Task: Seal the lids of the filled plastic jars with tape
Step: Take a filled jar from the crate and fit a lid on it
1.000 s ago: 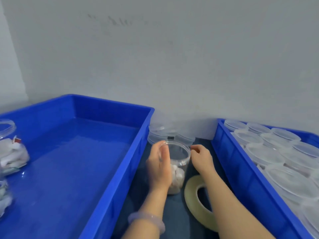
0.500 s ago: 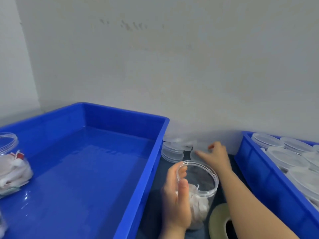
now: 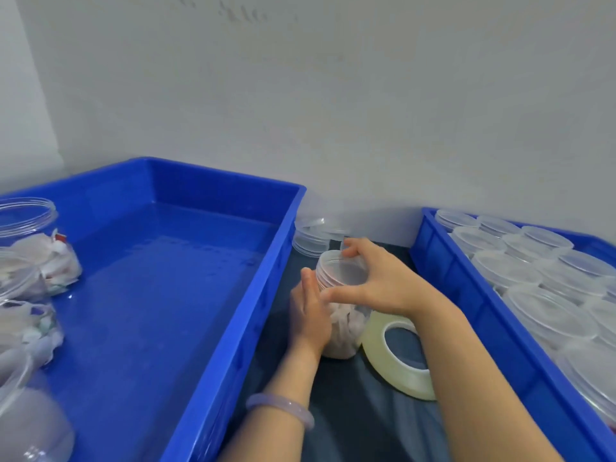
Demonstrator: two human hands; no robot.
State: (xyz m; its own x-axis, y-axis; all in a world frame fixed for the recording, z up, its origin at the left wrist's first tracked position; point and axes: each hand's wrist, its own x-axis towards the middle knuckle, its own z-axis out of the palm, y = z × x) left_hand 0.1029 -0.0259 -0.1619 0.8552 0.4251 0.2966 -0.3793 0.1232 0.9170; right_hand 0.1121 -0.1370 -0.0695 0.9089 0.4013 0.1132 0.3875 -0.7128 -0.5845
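Between two blue plastic crates [image 3: 246, 315], on the dark worktop [image 3: 350, 425], my left hand [image 3: 308, 315] is gripping the clear round plastic jar [image 3: 346, 331], standing upright, long axis vertical, mouth up; my right hand [image 3: 383, 281] is clasping its translucent round lid [image 3: 340, 273] on top.

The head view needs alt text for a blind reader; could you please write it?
A person's right hand holds a clear lid on a filled plastic jar gripped by the left hand, between two blue crates. A tape roll lies just right of the jar.
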